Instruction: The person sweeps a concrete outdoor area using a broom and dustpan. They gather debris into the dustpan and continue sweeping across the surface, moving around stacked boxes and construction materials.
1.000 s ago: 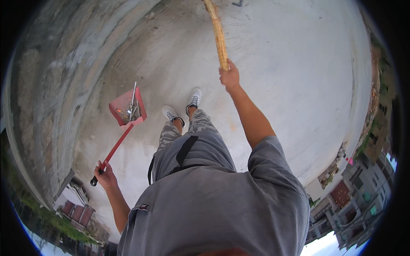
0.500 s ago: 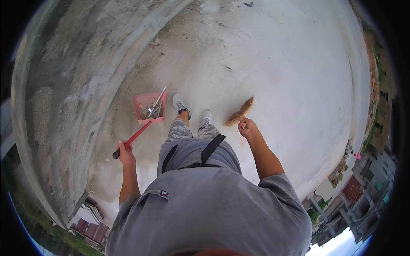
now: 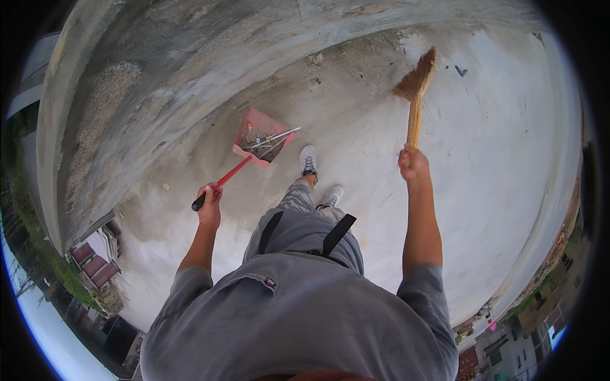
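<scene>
My left hand [image 3: 210, 202] is closed round the red handle of a long-handled dustpan [image 3: 257, 120], close to its black end grip. The pan is pinkish red and holds dirt, several small scraps and pale sticks [image 3: 277, 136], some poking past its rim. Out ahead on the right, my right hand [image 3: 413, 163] grips the pale yellow handle of a straw broom [image 3: 416, 86]. Its brown bristles fan out at the far end, near the floor; whether they touch it I cannot tell.
A rough concrete wall [image 3: 178, 57] curves along the left and far side. On the grey concrete floor [image 3: 483, 190] a small dark scrap [image 3: 460, 71] lies right of the broom head. My shoes [image 3: 309, 160] stand between dustpan and broom. Buildings show beyond the lower edges.
The broom has swung from beside my feet to far ahead on the right, my right arm stretching out. My view has turned left, and the dustpan in my left hand appears farther right.
</scene>
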Demonstrator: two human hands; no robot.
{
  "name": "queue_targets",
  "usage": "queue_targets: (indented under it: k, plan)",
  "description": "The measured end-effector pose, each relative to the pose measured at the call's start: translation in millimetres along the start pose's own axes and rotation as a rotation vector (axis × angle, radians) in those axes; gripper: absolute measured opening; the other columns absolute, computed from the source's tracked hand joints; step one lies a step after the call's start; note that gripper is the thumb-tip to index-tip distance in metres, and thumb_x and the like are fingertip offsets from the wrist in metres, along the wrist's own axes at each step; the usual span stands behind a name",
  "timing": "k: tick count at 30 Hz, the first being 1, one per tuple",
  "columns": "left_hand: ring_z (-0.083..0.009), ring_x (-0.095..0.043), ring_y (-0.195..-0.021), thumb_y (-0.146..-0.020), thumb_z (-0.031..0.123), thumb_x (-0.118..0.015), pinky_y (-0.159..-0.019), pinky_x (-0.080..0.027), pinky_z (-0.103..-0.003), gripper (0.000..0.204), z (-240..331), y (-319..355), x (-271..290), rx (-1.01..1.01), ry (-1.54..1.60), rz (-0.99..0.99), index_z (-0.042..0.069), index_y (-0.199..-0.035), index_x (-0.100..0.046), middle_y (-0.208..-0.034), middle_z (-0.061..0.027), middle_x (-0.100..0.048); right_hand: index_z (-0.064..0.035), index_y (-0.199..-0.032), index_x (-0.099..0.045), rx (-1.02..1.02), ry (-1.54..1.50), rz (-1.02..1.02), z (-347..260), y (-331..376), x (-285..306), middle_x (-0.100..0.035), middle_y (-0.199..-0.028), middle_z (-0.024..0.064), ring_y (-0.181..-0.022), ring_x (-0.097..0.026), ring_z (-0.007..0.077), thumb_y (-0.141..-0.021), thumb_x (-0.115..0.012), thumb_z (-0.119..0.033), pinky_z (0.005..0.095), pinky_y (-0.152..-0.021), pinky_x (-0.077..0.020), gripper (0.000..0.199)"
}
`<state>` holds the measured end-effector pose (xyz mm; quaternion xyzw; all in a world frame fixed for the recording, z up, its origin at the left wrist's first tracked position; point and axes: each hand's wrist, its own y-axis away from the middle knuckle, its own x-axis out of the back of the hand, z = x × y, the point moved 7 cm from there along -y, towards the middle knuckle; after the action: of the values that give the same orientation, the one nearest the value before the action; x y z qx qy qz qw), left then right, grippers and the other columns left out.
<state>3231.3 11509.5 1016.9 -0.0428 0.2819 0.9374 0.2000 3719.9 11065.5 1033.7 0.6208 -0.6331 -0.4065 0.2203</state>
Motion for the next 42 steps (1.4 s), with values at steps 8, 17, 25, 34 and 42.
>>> queue_targets:
  k: [8,17,25,34,42]
  plan:
    - [-0.0175,-0.058,-0.081,-0.096,0.03,-0.055,-0.077,-0.046,-0.031,0.02,71.6,74.1,54.9,-0.004,0.103,0.123,0.011,-0.091,-0.051,-0.097,-0.0045,-0.06,0.0019,-0.107,-0.052,-0.238,0.541,-0.176,28.9,194.4,-57.6,-0.05,-0.07,0.0039,-0.05,-0.045,0.0093,-0.078,-0.056,0.004,0.0224,-0.038,-0.0348,0.03]
    - [-0.0171,-0.047,-0.076,-0.093,0.027,-0.055,-0.071,-0.04,-0.029,0.017,115.0,139.1,92.7,-0.134,0.093,0.173,0.012,-0.089,-0.052,-0.095,-0.0036,-0.054,0.0013,-0.087,-0.051,-0.564,0.563,-0.334,112.0,14.9,-150.9,-0.052,-0.065,0.0068,-0.047,-0.048,0.0131,-0.079,-0.06,0.0,0.0245,-0.038,-0.0363,0.012]
    - [-0.016,-0.052,-0.08,-0.092,0.027,-0.056,-0.071,-0.041,-0.028,0.014,106.7,161.1,37.9,-0.164,0.062,0.345,0.013,-0.091,-0.052,-0.095,-0.0016,-0.056,0.001,-0.091,-0.042,-0.55,0.016,-0.181,-72.9,-58.4,-83.5,-0.045,-0.063,0.0056,-0.048,-0.043,0.0112,-0.083,-0.051,0.001,0.0175,-0.035,-0.0319,0.012]
    - [-0.0188,-0.054,-0.086,-0.089,0.024,-0.057,-0.078,-0.045,-0.03,0.015,55.9,160.8,-47.3,-0.125,0.073,0.48,0.009,-0.089,-0.055,-0.092,-0.0038,-0.056,0.0006,-0.1,-0.052,0.127,0.336,-0.032,-188.7,-59.6,36.8,-0.05,-0.067,0.0051,-0.05,-0.046,0.0114,-0.082,-0.055,0.003,0.0245,-0.04,-0.0378,0.019]
    - [-0.0235,-0.058,-0.079,-0.087,0.019,-0.059,-0.071,-0.05,-0.03,0.014,55.5,141.5,-109.8,-0.061,0.157,0.47,0.006,-0.091,-0.056,-0.092,-0.0068,-0.06,0.0017,-0.127,-0.046,-0.362,0.448,-0.254,-118.1,42.9,68.1,-0.053,-0.069,0.0059,-0.049,-0.047,0.0091,-0.08,-0.056,0.003,0.0212,-0.038,-0.0364,0.047]
